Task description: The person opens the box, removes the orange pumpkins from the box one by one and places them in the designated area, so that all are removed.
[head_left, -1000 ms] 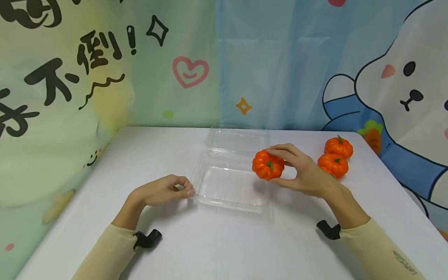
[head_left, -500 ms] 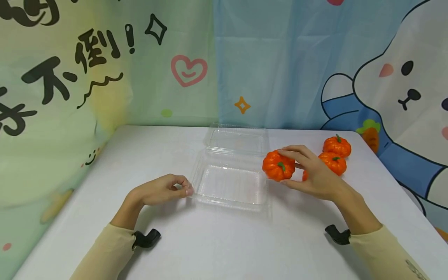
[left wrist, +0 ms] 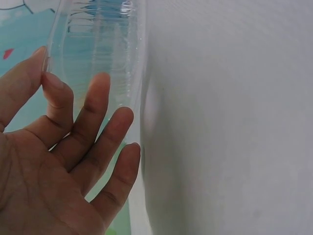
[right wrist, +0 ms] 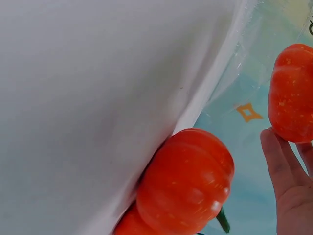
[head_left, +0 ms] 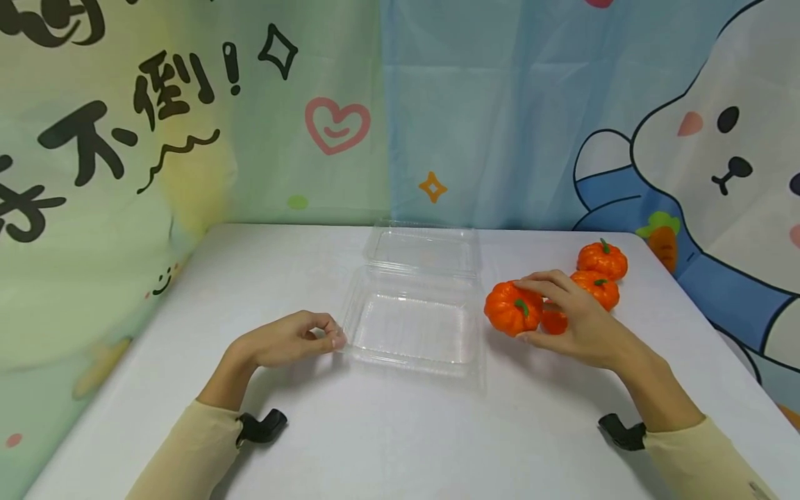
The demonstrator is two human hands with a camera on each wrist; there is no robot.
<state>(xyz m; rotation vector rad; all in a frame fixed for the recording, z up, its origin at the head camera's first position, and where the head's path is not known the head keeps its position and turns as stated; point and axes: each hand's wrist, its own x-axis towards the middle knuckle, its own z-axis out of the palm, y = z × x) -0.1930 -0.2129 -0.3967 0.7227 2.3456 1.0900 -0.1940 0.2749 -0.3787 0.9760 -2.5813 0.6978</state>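
Note:
On the white table lies a clear plastic clamshell box [head_left: 409, 330], its lid [head_left: 421, 250] folded back away from me. My left hand [head_left: 290, 340] pinches the rim at its near left corner; in the left wrist view, thumb and index finger meet at the box edge [left wrist: 100, 44] while the other fingers spread apart. Just right of the box, my right hand [head_left: 578, 323] holds a small orange toy pumpkin [head_left: 509, 310] with a green stem, fingers on top and thumb below. The right wrist view shows that pumpkin [right wrist: 292, 93] at its right edge, above the fingers.
Beyond the right hand sit more orange pumpkins, one at the back [head_left: 602, 260], one just nearer [head_left: 598, 290], and one partly hidden behind the fingers [head_left: 555, 320]. A printed curtain [head_left: 487, 118] hangs behind the table's far edge.
My right hand has moved rightward with the pumpkin, from over the box's right side to beside it, and then slightly lower. The left hand stays at the box corner.

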